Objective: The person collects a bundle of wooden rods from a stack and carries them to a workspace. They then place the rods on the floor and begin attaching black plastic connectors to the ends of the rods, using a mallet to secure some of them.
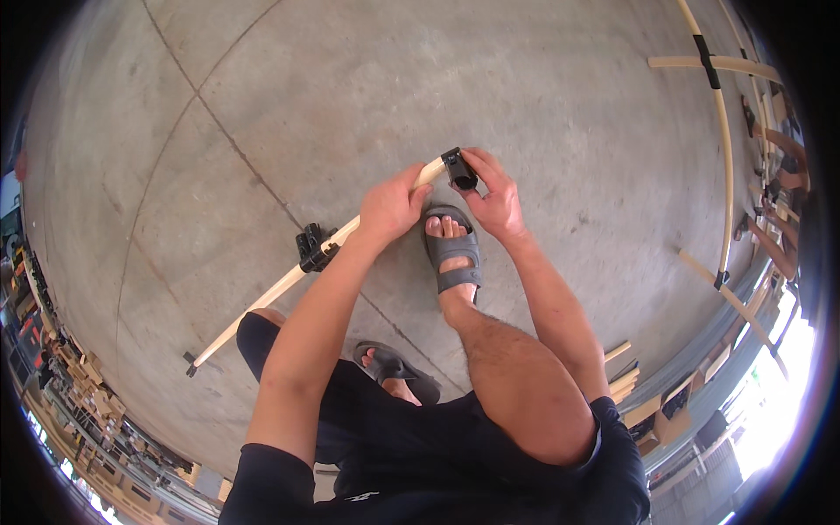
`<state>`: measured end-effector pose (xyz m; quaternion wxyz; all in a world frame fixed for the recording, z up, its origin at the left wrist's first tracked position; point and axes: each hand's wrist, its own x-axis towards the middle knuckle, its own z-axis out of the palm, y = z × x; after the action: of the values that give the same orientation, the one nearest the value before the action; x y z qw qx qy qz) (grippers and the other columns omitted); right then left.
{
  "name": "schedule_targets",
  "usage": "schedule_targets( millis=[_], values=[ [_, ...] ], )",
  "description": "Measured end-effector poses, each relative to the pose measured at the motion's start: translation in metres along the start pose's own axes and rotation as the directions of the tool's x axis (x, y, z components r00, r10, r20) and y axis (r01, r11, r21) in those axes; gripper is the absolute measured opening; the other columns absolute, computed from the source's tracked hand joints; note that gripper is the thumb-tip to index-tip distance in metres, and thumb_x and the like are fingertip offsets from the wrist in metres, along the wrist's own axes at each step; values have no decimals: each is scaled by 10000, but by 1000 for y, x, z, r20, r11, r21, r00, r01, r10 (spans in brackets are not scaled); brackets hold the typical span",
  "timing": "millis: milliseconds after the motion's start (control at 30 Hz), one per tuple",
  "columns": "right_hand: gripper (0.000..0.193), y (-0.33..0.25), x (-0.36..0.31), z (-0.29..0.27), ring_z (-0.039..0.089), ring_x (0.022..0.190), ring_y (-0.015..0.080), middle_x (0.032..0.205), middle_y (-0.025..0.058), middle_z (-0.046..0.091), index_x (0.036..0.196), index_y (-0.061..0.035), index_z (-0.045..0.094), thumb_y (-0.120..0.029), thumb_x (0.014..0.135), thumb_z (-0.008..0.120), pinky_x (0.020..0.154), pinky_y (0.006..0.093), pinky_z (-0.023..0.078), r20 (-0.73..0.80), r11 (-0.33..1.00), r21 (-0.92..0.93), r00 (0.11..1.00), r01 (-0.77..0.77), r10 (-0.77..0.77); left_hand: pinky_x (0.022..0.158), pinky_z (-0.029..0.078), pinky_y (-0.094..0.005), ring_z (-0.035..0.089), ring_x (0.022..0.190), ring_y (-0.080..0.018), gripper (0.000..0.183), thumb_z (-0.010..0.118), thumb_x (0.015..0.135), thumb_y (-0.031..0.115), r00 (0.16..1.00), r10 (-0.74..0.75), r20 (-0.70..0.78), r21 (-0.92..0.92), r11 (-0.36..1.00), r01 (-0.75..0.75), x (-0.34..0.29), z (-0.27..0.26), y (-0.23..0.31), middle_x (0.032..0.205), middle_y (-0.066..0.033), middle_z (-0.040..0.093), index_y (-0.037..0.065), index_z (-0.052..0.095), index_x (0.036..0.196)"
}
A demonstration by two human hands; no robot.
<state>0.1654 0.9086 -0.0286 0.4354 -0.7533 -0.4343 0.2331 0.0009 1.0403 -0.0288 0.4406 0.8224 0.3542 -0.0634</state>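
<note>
A long pale wooden pole [278, 290] slants from the lower left up to the middle. My left hand [393, 206] is wrapped round it near its upper end. On that end sits a black pipe connector [461, 170] with an open round socket facing down toward me. My right hand [495, 194] grips this connector, fingers behind it and thumb at its lower side. Partway down the pole is a second black connector [313, 248] with several sockets. A small black fitting [191, 364] caps the pole's lower end.
My sandalled foot [452, 249] is just below my hands on the concrete floor [560, 96]. A frame of wooden poles [724, 166] with black joints stands at the right, other people beyond it. Pale sticks [624, 382] lie by my right elbow; boxes [96, 394] crowd the lower left.
</note>
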Motion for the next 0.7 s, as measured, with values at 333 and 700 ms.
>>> schedule_targets(
  millis=[333,700],
  values=[
    [535,-18,1,5,645,1137,313,1286,168,632,1303,-1,579,-130,823,775,944,364,520,4,987,84,990,-139,139,756,520,-498,664,903,-404,370,626,932,316,998,28,-59,-23,999,-29,1,3,3,978,-185,694,142,589,1256],
    [387,-22,12,-6,663,992,364,1148,178,654,1165,-28,599,-125,815,734,831,418,541,63,980,-15,978,-200,200,770,528,-420,684,889,-353,433,608,949,380,996,88,-21,-210,973,-91,13,8,-12,966,-173,704,170,594,1327]
  ],
)
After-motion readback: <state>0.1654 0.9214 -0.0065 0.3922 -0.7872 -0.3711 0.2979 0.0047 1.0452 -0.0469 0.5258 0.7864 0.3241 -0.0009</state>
